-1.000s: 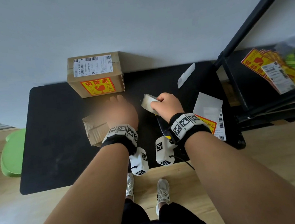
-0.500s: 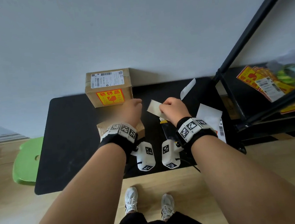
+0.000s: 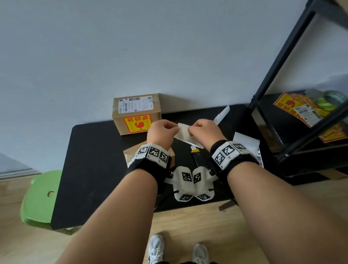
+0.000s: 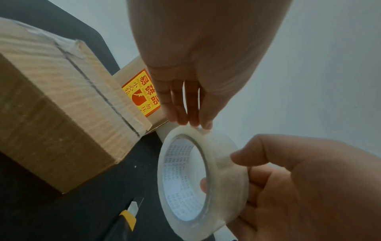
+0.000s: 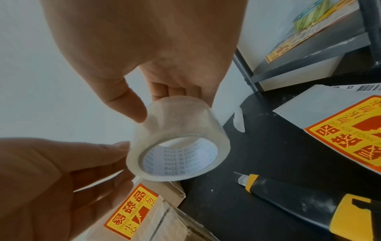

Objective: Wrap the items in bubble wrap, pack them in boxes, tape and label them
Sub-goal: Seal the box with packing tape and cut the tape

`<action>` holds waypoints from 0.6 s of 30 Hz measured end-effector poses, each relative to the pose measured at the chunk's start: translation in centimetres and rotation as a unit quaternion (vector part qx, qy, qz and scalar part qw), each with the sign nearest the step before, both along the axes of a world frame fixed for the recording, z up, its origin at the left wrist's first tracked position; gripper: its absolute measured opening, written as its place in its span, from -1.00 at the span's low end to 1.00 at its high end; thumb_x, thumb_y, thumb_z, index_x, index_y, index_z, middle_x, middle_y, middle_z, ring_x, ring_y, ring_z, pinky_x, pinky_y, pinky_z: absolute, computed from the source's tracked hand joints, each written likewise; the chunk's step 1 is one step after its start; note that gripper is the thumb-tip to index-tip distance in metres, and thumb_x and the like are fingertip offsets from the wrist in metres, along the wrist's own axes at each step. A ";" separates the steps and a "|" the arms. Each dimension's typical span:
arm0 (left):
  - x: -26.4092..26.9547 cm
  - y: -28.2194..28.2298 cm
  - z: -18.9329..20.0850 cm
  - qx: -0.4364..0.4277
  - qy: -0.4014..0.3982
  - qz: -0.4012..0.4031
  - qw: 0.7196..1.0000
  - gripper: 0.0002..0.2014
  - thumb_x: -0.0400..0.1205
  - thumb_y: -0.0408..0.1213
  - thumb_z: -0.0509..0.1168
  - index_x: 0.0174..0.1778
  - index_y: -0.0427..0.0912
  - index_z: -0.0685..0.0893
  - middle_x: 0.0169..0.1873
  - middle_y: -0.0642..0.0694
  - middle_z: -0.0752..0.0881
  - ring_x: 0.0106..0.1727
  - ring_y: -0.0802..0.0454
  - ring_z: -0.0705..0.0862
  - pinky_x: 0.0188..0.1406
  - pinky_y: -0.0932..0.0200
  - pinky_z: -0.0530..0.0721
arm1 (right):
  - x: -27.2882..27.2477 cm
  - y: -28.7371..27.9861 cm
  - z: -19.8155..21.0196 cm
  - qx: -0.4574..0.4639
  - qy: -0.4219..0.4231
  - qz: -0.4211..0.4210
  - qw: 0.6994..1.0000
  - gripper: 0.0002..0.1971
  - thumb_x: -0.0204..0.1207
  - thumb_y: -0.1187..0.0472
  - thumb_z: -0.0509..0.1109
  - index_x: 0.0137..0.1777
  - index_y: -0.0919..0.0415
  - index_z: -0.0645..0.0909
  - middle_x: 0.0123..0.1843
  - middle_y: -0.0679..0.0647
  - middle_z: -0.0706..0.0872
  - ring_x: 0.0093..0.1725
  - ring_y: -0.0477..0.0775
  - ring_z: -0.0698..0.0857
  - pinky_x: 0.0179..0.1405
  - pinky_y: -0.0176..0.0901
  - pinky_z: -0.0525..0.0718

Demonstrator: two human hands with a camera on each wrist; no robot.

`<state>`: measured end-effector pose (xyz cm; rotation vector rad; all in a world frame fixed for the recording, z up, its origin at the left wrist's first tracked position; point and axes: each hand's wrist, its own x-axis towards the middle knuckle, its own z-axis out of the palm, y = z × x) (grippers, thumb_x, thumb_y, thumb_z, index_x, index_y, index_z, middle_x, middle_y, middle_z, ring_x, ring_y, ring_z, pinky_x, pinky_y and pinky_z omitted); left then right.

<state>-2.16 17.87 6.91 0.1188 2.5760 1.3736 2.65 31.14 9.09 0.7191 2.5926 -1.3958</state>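
A clear tape roll [image 3: 183, 134] is held over the black table [image 3: 91, 160] between both hands. My right hand [image 3: 195, 130] grips it with thumb and fingers, plain in the right wrist view on the tape roll [image 5: 177, 146]. My left hand [image 3: 169, 130] pinches the roll's far edge with its fingertips [image 4: 192, 121]. A small taped cardboard box [image 3: 130, 156] lies under my left wrist. A second sealed box [image 3: 136, 114] with a shipping label and a yellow fragile sticker stands at the wall.
A yellow-black utility knife [image 3: 198, 158] lies on the table below the roll. Loose label sheets [image 3: 247, 145] and a white backing strip [image 3: 222, 113] lie to the right. A black rack [image 3: 273, 123] holds more stickers [image 3: 299, 108]. A green stool [image 3: 40, 198] stands left.
My left hand has left the small box and come to the tape roll. My right hand kept the roll and brought it toward the middle. The head view has pulled back.
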 end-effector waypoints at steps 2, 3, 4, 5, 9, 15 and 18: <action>0.1 0.0 0.3 -0.008 0.009 0.006 1.000 -0.87 0.67 -0.27 0.33 0.06 -0.15 0.76 -0.07 -0.01 0.74 -0.15 0.15 0.65 -0.17 0.27 0.54 | 0.2 -0.1 0.2 -0.009 0.002 0.009 1.000 -0.91 0.49 0.20 0.32 -0.14 0.16 0.65 -0.17 0.01 0.67 -0.08 0.03 0.63 -0.01 -0.05 0.62; 0.3 0.1 0.5 -0.019 0.015 0.008 1.000 -0.86 0.68 -0.27 0.31 0.08 -0.16 0.74 -0.06 -0.02 0.73 -0.15 0.14 0.65 -0.14 0.24 0.56 | 0.4 -0.1 0.3 -0.011 0.004 0.017 1.000 -0.89 0.50 0.20 0.33 -0.09 0.17 0.67 -0.14 0.01 0.68 -0.06 0.02 0.64 -0.02 -0.05 0.61; 0.4 0.2 0.7 -0.033 0.021 0.010 0.999 -0.84 0.69 -0.27 0.29 0.11 -0.17 0.73 -0.05 -0.03 0.72 -0.13 0.11 0.65 -0.10 0.20 0.58 | 0.5 -0.2 0.4 -0.010 0.007 0.027 1.000 -0.89 0.51 0.20 0.33 -0.06 0.18 0.67 -0.12 0.01 0.68 -0.05 0.02 0.63 -0.04 -0.08 0.60; 0.5 0.3 0.8 -0.047 0.025 0.013 0.999 -0.83 0.70 -0.27 0.27 0.14 -0.18 0.71 -0.02 -0.04 0.72 -0.10 0.09 0.65 -0.05 0.17 0.61 | 0.6 -0.2 0.5 -0.007 0.010 0.035 0.999 -0.89 0.52 0.21 0.34 -0.04 0.18 0.67 -0.11 0.00 0.68 -0.05 0.01 0.63 -0.08 -0.10 0.58; 0.8 0.6 1.0 -0.068 0.027 0.027 0.997 -0.84 0.73 -0.27 0.23 0.16 -0.17 0.67 0.02 -0.08 0.72 -0.02 0.00 0.68 0.00 0.11 0.64 | 0.6 0.0 0.9 0.008 0.010 0.061 0.998 -0.90 0.56 0.20 0.36 0.01 0.16 0.66 -0.07 0.00 0.68 -0.02 0.02 0.63 -0.16 -0.14 0.51; 1.4 0.9 1.2 -0.075 0.027 0.009 0.997 -0.82 0.72 -0.32 0.21 0.16 -0.24 0.67 0.05 -0.12 0.70 -0.02 0.03 0.61 -0.02 0.16 0.57 | 0.9 0.8 0.8 0.039 -0.005 0.096 0.995 -0.86 0.62 0.13 0.35 0.07 0.17 0.62 0.01 0.05 0.69 0.07 0.07 0.67 0.09 -0.08 0.60; 1.9 0.8 1.3 -0.078 0.021 0.006 0.997 -0.82 0.72 -0.34 0.20 0.14 -0.27 0.67 -0.01 -0.09 0.67 -0.03 0.05 0.59 -0.03 0.18 0.53 | 0.8 0.8 0.8 0.061 -0.011 0.112 0.992 -0.82 0.61 0.14 0.35 0.09 0.22 0.63 0.05 0.12 0.72 0.11 0.13 0.69 0.13 -0.02 0.62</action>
